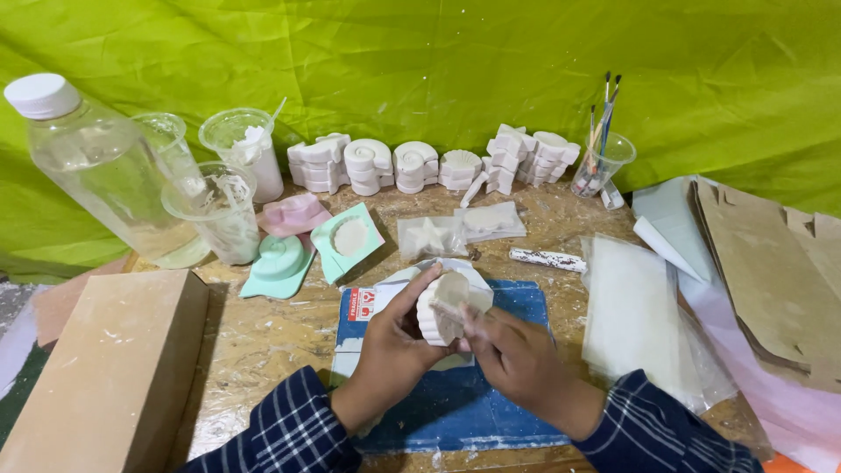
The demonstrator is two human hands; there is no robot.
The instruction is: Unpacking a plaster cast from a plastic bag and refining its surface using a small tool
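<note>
Wooden table (263, 342) | both hands (455, 346) hold white plaster shell (445, 307) between them

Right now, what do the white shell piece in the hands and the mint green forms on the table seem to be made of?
The shell piece, held by the left hand and touched by the right hand, looks like cast plaster: chalky white, matte, with ribbed edges. The mint green forms look like soft silicone or rubber moulds: smooth, slightly glossy, with thin flexible-looking rims. Neither is certain from sight alone.
</note>
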